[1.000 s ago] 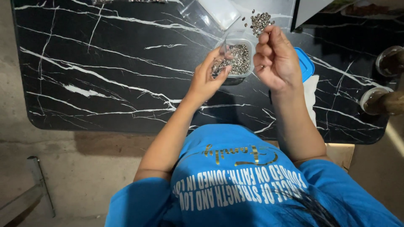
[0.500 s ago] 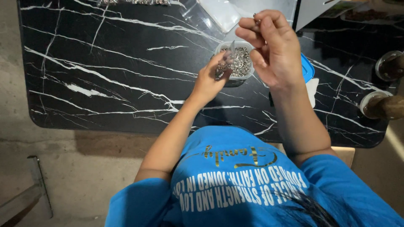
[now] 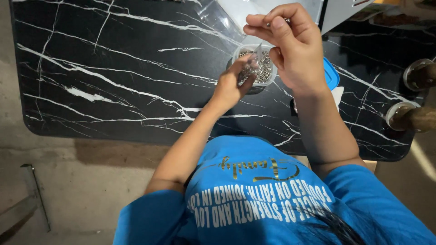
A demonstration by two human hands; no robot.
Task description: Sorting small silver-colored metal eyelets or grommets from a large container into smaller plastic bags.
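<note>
A small clear tub (image 3: 271, 76) of tiny silver metal pieces stands on the black marble-patterned table (image 3: 113, 81). My left hand (image 3: 230, 86) reaches to the tub's near side and pinches a small clear plastic bag (image 3: 252, 61) with silver pieces in it, held over the tub. My right hand (image 3: 293, 47) hovers above and just right of the tub, fingers curled shut. A small metal piece (image 3: 286, 20) glints between its fingertips. What else lies in the right palm is hidden.
A blue lid (image 3: 331, 75) lies right of the tub, partly under my right wrist. A clear plastic bag (image 3: 218, 20) and white sheets (image 3: 336, 9) lie at the table's far edge. Two round wooden posts (image 3: 418, 75) stand at the right. A metal frame (image 3: 32, 195) rests on the floor at the left.
My right hand has turned over and closed, moving left over the tub; the cluster of silver pieces it held up is no longer visible. My left hand stays at the tub.
</note>
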